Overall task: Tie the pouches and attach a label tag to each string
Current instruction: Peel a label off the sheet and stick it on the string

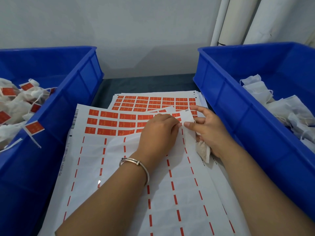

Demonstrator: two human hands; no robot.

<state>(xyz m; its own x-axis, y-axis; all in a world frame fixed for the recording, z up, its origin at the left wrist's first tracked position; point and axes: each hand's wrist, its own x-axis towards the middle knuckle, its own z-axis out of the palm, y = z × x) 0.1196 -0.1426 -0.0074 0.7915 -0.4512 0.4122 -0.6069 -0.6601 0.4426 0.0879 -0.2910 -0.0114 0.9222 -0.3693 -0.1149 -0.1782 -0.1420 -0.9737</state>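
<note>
Hands meet over my label sheet [136, 167]: left hand [158, 132] pinches its edge, right hand [209, 132] clutches a pouch [203, 150]; left bin [68, 99] holds tagged pouches.

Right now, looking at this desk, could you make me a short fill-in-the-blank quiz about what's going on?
1. The finished pouches with orange tags lie in the blue bin on the person's ____ side.
2. The right hand holds a small white ____ against its palm.
3. A metal bracelet sits on the ____ wrist.
4. The left hand rests on a label sheet whose remaining stickers are ____ in colour.

Missing words: left; pouch; left; orange
</note>
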